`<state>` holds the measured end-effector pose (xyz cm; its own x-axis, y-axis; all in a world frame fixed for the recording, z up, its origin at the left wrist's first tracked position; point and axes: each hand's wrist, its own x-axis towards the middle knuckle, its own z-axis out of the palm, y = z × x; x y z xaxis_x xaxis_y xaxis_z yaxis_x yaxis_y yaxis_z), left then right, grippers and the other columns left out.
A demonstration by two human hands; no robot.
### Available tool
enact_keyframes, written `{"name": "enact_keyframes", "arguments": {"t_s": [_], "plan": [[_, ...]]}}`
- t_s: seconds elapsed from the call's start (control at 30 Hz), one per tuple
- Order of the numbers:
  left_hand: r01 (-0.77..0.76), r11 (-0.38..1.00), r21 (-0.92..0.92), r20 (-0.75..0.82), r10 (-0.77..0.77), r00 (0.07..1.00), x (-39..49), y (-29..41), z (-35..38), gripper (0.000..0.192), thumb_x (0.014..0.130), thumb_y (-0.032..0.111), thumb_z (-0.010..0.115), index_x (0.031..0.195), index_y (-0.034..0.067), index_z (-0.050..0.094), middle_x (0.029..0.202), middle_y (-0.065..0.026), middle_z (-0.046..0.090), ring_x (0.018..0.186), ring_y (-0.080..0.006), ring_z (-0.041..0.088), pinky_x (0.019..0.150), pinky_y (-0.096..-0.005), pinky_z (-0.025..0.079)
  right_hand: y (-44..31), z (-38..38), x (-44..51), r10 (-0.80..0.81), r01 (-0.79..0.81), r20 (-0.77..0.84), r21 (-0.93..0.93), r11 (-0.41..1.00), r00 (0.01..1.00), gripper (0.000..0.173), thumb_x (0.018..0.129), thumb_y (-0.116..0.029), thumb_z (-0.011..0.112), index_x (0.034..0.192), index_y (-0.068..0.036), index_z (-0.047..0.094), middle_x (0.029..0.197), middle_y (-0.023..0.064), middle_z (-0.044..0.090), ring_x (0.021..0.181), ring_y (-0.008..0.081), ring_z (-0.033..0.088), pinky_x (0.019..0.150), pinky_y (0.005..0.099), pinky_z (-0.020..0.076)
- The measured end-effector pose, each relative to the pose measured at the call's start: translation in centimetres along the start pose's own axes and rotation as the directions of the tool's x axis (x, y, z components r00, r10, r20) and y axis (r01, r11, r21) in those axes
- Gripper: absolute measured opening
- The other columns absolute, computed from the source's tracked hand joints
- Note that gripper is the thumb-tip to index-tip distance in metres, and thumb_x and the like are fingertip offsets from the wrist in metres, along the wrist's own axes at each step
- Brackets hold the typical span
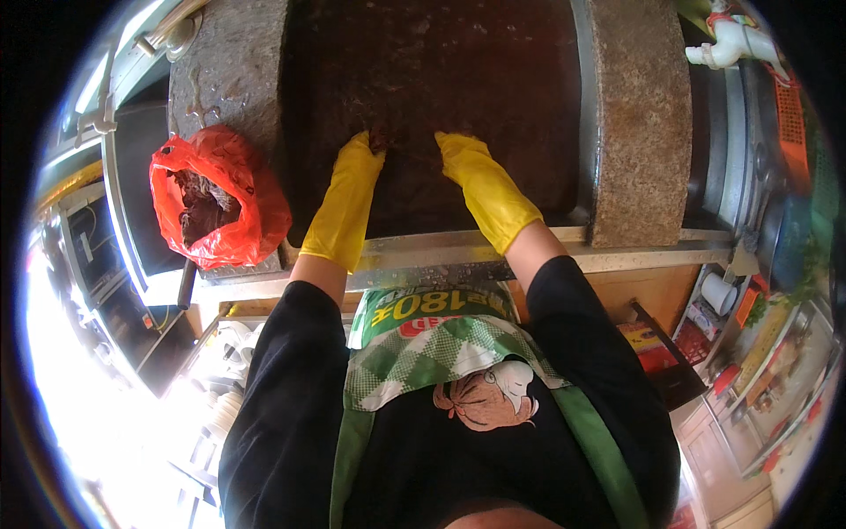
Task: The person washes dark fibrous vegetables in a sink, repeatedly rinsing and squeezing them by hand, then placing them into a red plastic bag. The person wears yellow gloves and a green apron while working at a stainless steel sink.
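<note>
Both my hands wear yellow rubber gloves and reach down into a large sink basin of dark brown liquid (429,79). My left hand (357,159) is under the surface from about the wrist, beside a small dark brown stringy clump (380,140). My right hand (462,155) dips in a little to the right, apart from the left. The murk hides the fingers of both, so any grip is unseen. To the left, an open red plastic bag (258,218) holds dark, wrinkled brown pieces (208,208).
Mottled stone slabs lie left (228,73) and right (641,125) of the basin. The metal sink rim (423,251) runs before me. A white plastic pipe fitting (733,43) juts in at upper right, near an orange basket (790,125). A dark handle (187,284) sticks out below the bag.
</note>
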<state>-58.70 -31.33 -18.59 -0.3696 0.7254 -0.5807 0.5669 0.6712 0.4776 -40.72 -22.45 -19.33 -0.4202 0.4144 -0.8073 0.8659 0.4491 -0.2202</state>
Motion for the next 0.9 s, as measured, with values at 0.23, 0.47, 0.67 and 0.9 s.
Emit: {"name": "enact_keyframes", "arguments": {"t_s": [0.23,0.47,0.67,0.9], "plan": [[-0.113,0.597,-0.794,-0.103,0.05,0.993,-6.7,5.1,-8.1,0.026,0.085,0.012,0.071,0.11,0.006,0.065,0.084,-0.0047,0.067,0.076,-0.0154,0.064,0.067,-0.0279,0.05,1.7,-3.1,-4.7,-0.275,0.338,-0.277,0.213,0.917,0.921,0.076,0.075,-0.03,0.079,0.14,-0.015,0.044,0.141,0.016,0.047,0.129,0.0339,0.046,0.107,0.0411,0.0376],[-0.667,0.399,-0.63,-0.295,0.671,0.68,-21.3,20.7,-22.5,0.041,0.085,0.023,0.071,0.118,0.004,0.056,0.091,-0.0071,0.065,0.089,-0.0197,0.065,0.084,-0.0327,0.053,-0.5,-12.2,-12.5,-0.561,0.618,-0.292,0.166,0.768,0.775,0.067,0.07,-0.028,0.083,0.128,-0.008,0.057,0.129,0.0141,0.059,0.121,0.0292,0.053,0.103,0.0364,0.041],[-0.905,0.404,-0.136,-0.496,0.763,0.415,-28.5,20.8,-25.2,0.034,0.087,0.018,0.067,0.117,0.004,0.061,0.096,-0.0072,0.066,0.093,-0.0167,0.063,0.084,-0.0298,0.051,3.3,-12.2,-7.1,-0.605,0.792,-0.641,0.008,0.61,0.472,0.062,0.081,-0.041,0.074,0.127,-0.004,0.055,0.109,0.0116,0.069,0.101,0.0236,0.064,0.089,0.0332,0.0488],[-0.5,0.866,-0.032,-0.682,0.347,0.644,-19.4,8.3,-25.8,0.03,0.09,0.012,0.063,0.119,0.008,0.065,0.101,-0.0063,0.07,0.093,-0.0135,0.064,0.08,-0.0269,0.05,4.1,-16.2,-21.2,-0.319,0.594,-0.698,0.189,0.782,0.642,0.076,0.07,-0.052,0.079,0.128,-0.008,0.058,0.134,0.013,0.054,0.124,0.0281,0.051,0.105,0.0377,0.0399]]}}
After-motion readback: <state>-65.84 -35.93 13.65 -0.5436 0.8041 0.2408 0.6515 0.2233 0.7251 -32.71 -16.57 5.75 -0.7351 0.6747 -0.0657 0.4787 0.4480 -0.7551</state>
